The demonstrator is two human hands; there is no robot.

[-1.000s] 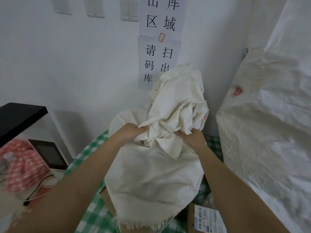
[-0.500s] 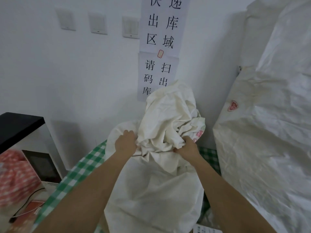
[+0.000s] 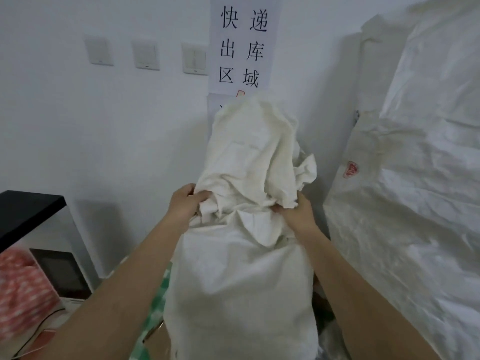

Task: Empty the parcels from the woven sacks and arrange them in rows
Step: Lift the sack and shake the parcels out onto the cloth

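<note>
A big white woven sack [image 3: 415,178] is leaning against the wall on the right, bulging and apparently full, a small red mark showing on its side. In front of the person, a smaller cream woven sack [image 3: 241,268] is being held upended in mid-air, its bunched end standing upward before a paper sign with Chinese characters [image 3: 242,45] on the wall. Both hands are clutching the crumpled cloth at the sack's waist: the left hand [image 3: 185,203] is closing its grip on a fold on one side, and the right hand [image 3: 298,213] is pinching the gathered fabric on the other.

By the look of it, the emptying step is going on, with the sack's mouth pointing down toward a green checked cloth [image 3: 155,302] beneath. The next move is probably calling for a lift and a shake so anything left slides out, then setting the sack aside and lining up the parcels.

Much is staying hidden. The sack's mouth is running off the bottom edge, and whether it is holding anything is impossible to tell. A brown corner [image 3: 158,344] peeking out below may be a parcel, but it is too cut off to say. At the left, a dark-fronted appliance [image 3: 62,274] and a blurred red patterned thing [image 3: 23,294] are showing.
</note>
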